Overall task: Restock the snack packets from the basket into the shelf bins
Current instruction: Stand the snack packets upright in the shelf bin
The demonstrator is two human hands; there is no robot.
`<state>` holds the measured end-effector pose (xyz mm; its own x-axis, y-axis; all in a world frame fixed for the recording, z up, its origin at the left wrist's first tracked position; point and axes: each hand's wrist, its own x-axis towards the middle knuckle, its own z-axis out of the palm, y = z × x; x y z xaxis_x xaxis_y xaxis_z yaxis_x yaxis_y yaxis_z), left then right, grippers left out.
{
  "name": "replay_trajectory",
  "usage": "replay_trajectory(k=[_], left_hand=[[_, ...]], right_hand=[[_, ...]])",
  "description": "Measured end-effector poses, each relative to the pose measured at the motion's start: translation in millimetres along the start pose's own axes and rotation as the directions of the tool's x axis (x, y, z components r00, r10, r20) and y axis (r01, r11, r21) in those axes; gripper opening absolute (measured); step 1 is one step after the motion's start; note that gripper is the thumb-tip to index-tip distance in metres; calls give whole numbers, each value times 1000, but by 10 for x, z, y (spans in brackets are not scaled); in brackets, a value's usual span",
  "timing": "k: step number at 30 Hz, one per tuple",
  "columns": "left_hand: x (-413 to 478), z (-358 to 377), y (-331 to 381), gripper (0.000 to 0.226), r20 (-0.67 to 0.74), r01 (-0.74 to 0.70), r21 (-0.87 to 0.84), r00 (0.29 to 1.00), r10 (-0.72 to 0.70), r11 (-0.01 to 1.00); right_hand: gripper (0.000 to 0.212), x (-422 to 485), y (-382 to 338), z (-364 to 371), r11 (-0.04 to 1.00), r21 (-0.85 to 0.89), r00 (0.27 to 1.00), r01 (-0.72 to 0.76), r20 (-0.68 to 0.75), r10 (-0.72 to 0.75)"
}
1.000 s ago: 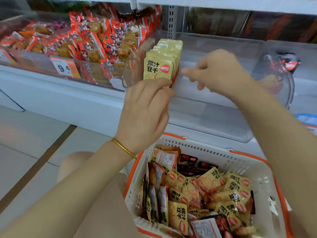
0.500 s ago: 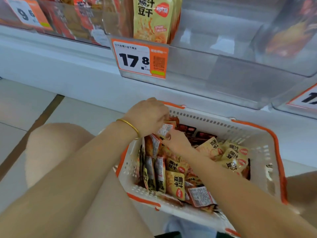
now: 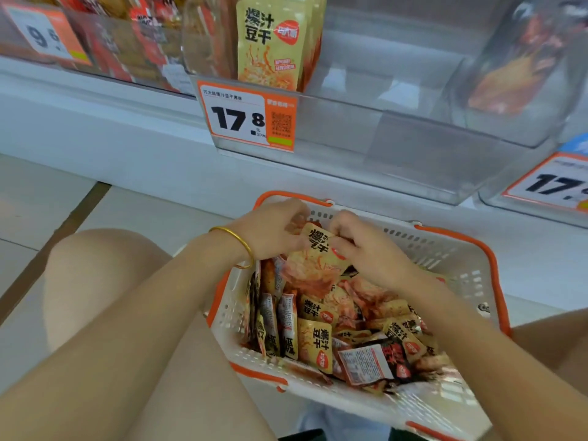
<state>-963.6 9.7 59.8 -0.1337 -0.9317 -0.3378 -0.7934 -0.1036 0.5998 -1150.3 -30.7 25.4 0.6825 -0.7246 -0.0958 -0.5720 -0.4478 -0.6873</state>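
Note:
A white basket with orange trim (image 3: 458, 259) sits low in front of me, full of yellow snack packets (image 3: 315, 343) and a few dark ones. Over its far left corner both hands meet on one yellow packet (image 3: 313, 259). My left hand (image 3: 270, 230), with a gold bangle on the wrist, pinches the packet's upper left edge. My right hand (image 3: 366, 246) grips its upper right side. Above, a clear shelf bin (image 3: 397, 144) holds a row of upright yellow packets (image 3: 270, 43) at its left end.
An orange price tag reading 17.8 (image 3: 248, 117) hangs on the bin's front. Another clear bin with red packets (image 3: 127, 36) stands to the left, and a third bin (image 3: 525, 58) to the right. My knee (image 3: 95, 265) is at the basket's left, over a tiled floor.
Both hands left the shelf bin and dropped into the basket. They now hold a yellow packet raised slightly above the pile. The view tilted down.

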Motion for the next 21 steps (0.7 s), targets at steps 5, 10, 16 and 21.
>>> replay_trajectory(k=[5, 10, 16, 21], left_hand=[[-248, -213, 226, 12, -123, -99, -304, 990, 64, 948], [-519, -561, 401, 10, -263, -122, -421, 965, 8, 899], [-572, -978, 646, 15, -474, -243, -567, 878, -70, 787], [-366, -1379, 557, 15, -887, -165, 10, 455, 85, 986]], right_hand=[[11, -166, -415, -375, 900, 436, 989, -4, -128, 67], [27, -285, -647, -573, 612, 785, 995, -93, 101, 22], [17, -101, -1171, -1109, 578, 816, 1000, -19, 23, 0], [8, 501, -1400, -1628, 626, 779, 977, 38, -160, 139]])
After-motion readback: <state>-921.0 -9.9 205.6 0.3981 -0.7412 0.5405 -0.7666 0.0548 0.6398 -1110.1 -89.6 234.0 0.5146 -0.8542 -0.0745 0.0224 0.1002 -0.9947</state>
